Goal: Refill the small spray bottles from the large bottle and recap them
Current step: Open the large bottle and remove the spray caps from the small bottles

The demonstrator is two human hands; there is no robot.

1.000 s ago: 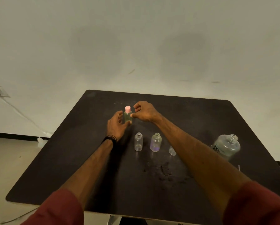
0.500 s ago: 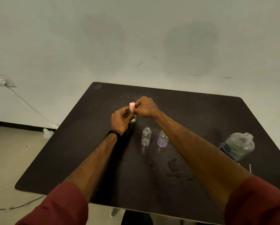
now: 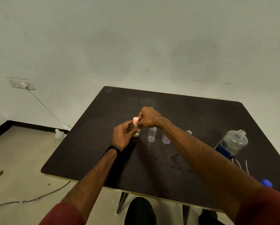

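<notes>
A small green-tinted spray bottle [image 3: 136, 134] stands on the black table [image 3: 152, 168], mostly hidden by my hands. My left hand [image 3: 122, 135] grips its body. My right hand [image 3: 148, 117] pinches its pink cap [image 3: 135, 120] on top. To the right stand an uncapped clear small bottle [image 3: 152, 134], a purple-tinted one [image 3: 165, 139] partly behind my right forearm, and the neck of a third small bottle [image 3: 189, 132]. The large open bottle [image 3: 232, 142] with a blue label stands at the right edge.
Thin white tubes [image 3: 246, 166] and a blue cap [image 3: 265, 183] lie near the table's right front corner. Dried stains mark the table middle. A white cable runs from a wall socket [image 3: 23, 84] to the floor at the left.
My head has turned left, so the table sits further right in view. My hands have closed on the green bottle: left around its body, right onto the pink cap.
</notes>
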